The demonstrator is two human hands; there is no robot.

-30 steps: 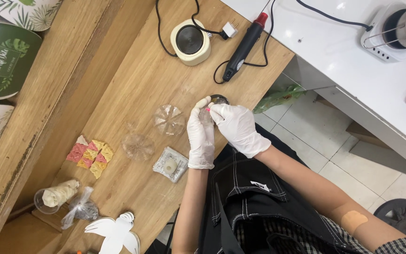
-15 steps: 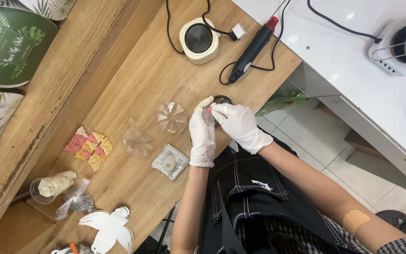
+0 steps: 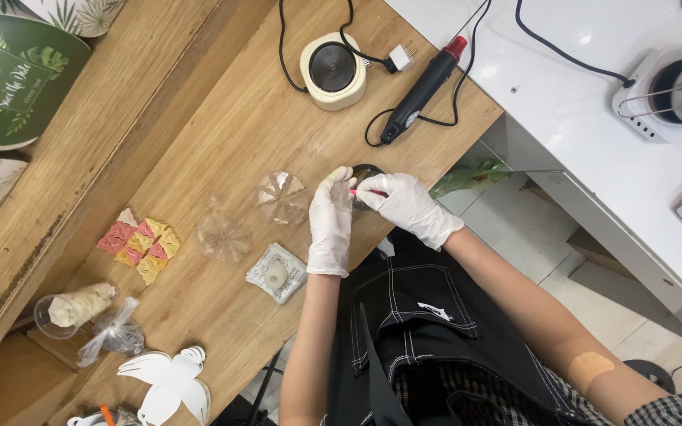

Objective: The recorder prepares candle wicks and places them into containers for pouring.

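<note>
Both my hands wear white gloves and meet over the near edge of a wooden table (image 3: 222, 102). My left hand (image 3: 331, 225) steadies a small dark round container (image 3: 365, 171) with its fingertips. My right hand (image 3: 406, 207) pinches a thin red stick (image 3: 363, 192) whose tip points at that container. The container is mostly hidden behind my fingers. Two clear scalloped plastic moulds (image 3: 282, 196) (image 3: 224, 236) lie just left of my left hand.
A cream round hot plate (image 3: 333, 69) and a black heat tool with a red tip (image 3: 422, 88) lie at the far edge, cords trailing. Pink and yellow pieces (image 3: 140, 243), a wrapped white disc (image 3: 277, 273), a cup (image 3: 69, 310), a bag (image 3: 114, 335) and a white bird cutout (image 3: 169, 382) sit left.
The view has shifted slightly, so the table items sit a little differently in frame. My hands stay together at the dark container with the red stick, barely moving.
</note>
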